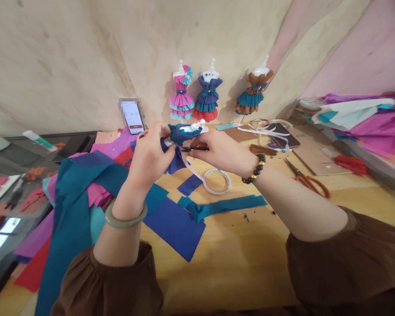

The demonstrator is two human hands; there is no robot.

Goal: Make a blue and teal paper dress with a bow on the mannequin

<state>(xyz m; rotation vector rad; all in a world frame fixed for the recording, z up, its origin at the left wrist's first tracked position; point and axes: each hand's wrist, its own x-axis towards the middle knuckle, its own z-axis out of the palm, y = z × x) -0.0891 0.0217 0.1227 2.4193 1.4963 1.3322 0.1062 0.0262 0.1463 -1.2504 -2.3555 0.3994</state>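
1. And there was the form (pixel 196 127), centre of the action, tipped onto its side over the far part of the table (pixel 250 263), right between the two hands!
2. We read its long axis as running mostly left to right, the white neck pointing right and a little far, the other end tucked into the left hand (pixel 153 151).
3. That left hand had it: fingers curled over, thumb opposite, closed around the end away from the neck.
4. In from the right came the right hand (pixel 213 147), thumb and fingers pinched on a slim dark tool (pixel 185 149); we could not tell what kind. Its tip pointed left, just beside the dress (pixel 177 134).
5. So here was the key relation: the left hand gripped the form, the right was nearer the neck, with the tool on the near side. Whether tip met cloth, we couldn't tell.
6. Below, a white tape (pixel 192 169) ran from near the hands to its roll (pixel 229 183), which lay on the table.
7. Nearer to us lay a teal strip (pixel 233 207) and a blue sheet (pixel 177 228); scissors (pixel 304 177) rested off to the right.
8. Far off, by the wall, a pink dress (pixel 181 96), a navy dress (pixel 210 96) and a brown dress (pixel 250 96) stood upright.
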